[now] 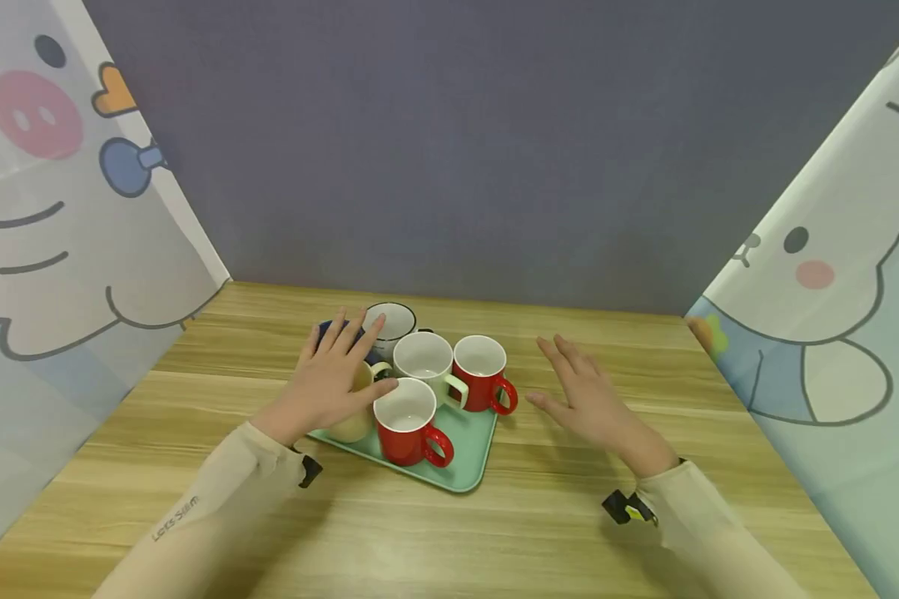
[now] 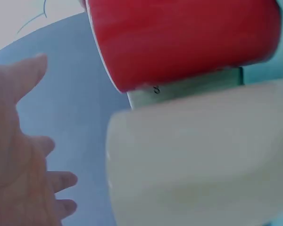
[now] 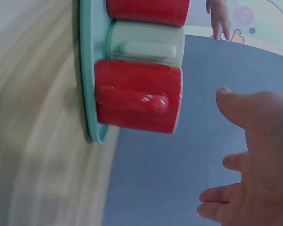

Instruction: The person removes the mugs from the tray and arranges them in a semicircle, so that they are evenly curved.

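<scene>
Above the left side of a green tray (image 1: 460, 478) my left hand (image 1: 328, 384) hovers with its fingers spread. Beneath it stand a cream mug (image 1: 354, 426) and a dark blue mug, both partly hidden by the hand. A red mug (image 1: 400, 441) stands at the tray's front, near the left thumb. Behind it are a pale green mug (image 1: 422, 359), a second red mug (image 1: 475, 387) and a white mug with a dark rim (image 1: 392, 323). To the right of the tray, my right hand (image 1: 588, 401) is held apart from the mugs, fingers extended, holding nothing.
The tray rests on a wood-grain table (image 1: 539, 532). A grey panel (image 1: 449, 150) rises behind the table. Cartoon-printed sheets (image 1: 67, 249) stand along the left and right sides. Two mug handles on the right side of the group point toward the right hand.
</scene>
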Demonstrator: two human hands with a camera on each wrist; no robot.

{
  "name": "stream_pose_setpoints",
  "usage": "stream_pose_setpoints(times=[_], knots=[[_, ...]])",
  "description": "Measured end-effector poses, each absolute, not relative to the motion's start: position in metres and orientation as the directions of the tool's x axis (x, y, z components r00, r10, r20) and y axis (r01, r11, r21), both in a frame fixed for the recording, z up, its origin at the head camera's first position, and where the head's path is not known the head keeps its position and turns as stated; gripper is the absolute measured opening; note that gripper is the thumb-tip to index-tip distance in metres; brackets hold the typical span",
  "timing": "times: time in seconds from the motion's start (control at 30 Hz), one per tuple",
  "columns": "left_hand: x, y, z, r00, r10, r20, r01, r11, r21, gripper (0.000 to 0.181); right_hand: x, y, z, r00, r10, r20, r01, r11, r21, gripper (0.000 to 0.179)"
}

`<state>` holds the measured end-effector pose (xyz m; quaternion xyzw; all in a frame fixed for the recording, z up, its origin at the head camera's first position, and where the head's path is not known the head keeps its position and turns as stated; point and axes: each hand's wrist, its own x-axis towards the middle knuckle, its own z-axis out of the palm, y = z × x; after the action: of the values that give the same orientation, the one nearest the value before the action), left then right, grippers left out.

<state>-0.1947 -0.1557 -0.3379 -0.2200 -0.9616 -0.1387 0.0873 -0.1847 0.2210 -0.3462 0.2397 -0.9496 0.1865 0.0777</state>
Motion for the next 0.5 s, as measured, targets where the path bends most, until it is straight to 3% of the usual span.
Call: stream_pose_setpoints(times=[0.3, 0.5], knots=[[-0.186, -0.194, -0.354, -0.868, 0.306, 0.392, 0.458, 0.800, 0.389, 0.080, -0.182, 0.212, -0.366, -0.869, -0.394, 0.299, -0.492, 0.746, -0.449, 0.073], [-0.180, -0.222, -0.369, -0.882, 0.213, 0.420, 0.434, 0.714, 0.550, 0.070, -0.183, 0.207, -0.379, -0.861, -0.386, 0.331, -0.508, 0.692, -0.513, 0.063]])
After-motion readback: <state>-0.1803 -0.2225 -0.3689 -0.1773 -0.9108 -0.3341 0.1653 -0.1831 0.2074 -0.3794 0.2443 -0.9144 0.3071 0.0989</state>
